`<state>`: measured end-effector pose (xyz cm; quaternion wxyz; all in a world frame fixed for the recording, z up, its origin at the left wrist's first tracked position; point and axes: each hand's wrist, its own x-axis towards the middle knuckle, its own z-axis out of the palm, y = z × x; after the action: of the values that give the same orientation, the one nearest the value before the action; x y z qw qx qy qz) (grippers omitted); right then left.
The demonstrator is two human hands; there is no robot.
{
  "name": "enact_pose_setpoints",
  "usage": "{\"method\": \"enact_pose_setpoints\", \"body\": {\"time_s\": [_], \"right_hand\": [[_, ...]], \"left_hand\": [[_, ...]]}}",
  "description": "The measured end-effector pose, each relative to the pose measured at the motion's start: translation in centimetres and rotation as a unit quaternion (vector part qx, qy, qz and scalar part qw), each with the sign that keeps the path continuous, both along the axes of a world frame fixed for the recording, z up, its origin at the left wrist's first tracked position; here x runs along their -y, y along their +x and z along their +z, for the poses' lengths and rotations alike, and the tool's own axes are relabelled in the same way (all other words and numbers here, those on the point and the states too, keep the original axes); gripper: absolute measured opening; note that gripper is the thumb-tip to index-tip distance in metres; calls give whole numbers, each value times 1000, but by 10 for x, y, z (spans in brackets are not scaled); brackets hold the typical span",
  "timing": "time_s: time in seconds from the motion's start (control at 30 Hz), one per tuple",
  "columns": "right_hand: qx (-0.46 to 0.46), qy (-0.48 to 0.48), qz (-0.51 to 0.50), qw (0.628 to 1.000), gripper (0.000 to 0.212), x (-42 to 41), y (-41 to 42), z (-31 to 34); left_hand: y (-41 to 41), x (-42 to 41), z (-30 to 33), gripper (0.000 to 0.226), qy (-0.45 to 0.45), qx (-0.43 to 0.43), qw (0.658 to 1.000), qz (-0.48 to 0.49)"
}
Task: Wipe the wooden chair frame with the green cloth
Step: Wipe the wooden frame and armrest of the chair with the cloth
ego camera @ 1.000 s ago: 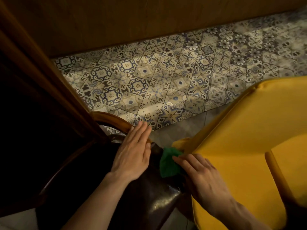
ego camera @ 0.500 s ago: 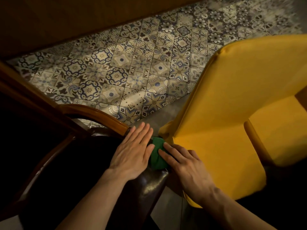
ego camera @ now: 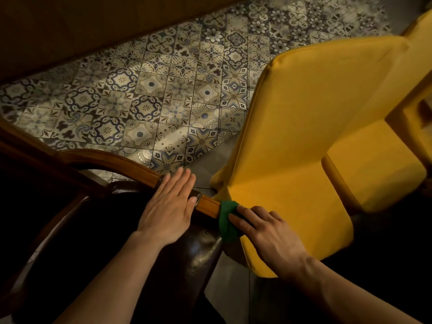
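Right fingers [ego camera: 243, 215]: pressed together, flat on the cloth [ego camera: 226, 224].
Left fingers [ego camera: 180, 181]: straight and together, pinching nothing, laid across the frame [ego camera: 131, 165].
Right hand [ego camera: 268, 232]: pins the cloth to the frame's end, just beside the left hand [ego camera: 167, 206].
Cloth: bunched, seemingly wrapped over the rail.
Frame: curved wood above a dark seat [ego camera: 196, 251].
Yellow chair [ego camera: 315, 136]: right, near the cloth.
Floor [ego camera: 140, 108]: patterned tiles.

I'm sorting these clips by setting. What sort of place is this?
Probably an indoor seating area, perhaps a café or a home: patterned ceramic floor tiles, a mustard-yellow upholstered armchair and a dark leather chair with a curved wooden frame.
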<state>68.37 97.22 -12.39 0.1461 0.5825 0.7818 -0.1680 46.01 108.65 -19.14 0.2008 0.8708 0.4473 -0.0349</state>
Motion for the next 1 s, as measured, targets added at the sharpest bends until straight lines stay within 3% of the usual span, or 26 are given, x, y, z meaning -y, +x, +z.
{"method": "enact_pose_setpoints", "body": {"time_s": [0.07, 0.33, 0.53, 0.63, 0.8, 1.0], "right_hand": [[23, -14, 18, 999, 53, 6, 9, -1], [59, -67, -18, 996, 60, 17, 17, 7], [54, -84, -78, 992, 49, 12, 11, 23], [10, -76, -129, 989, 50, 3, 10, 43], [-157, -72, -222, 960, 62, -16, -3, 96], [-266, 6, -170, 949, 51, -14, -32, 159]], "left_hand": [[0, 0, 0, 60, -4, -8, 1000, -2], [8, -8, 18, 61, -91, 34, 995, 35], [21, 27, 49, 71, -72, 97, 992, 27], [28, 42, 67, 80, -102, 126, 987, -3], [31, 56, 108, 92, -119, 145, 982, -28], [1, 64, 175, 41, -4, 151, 988, 13]]}}
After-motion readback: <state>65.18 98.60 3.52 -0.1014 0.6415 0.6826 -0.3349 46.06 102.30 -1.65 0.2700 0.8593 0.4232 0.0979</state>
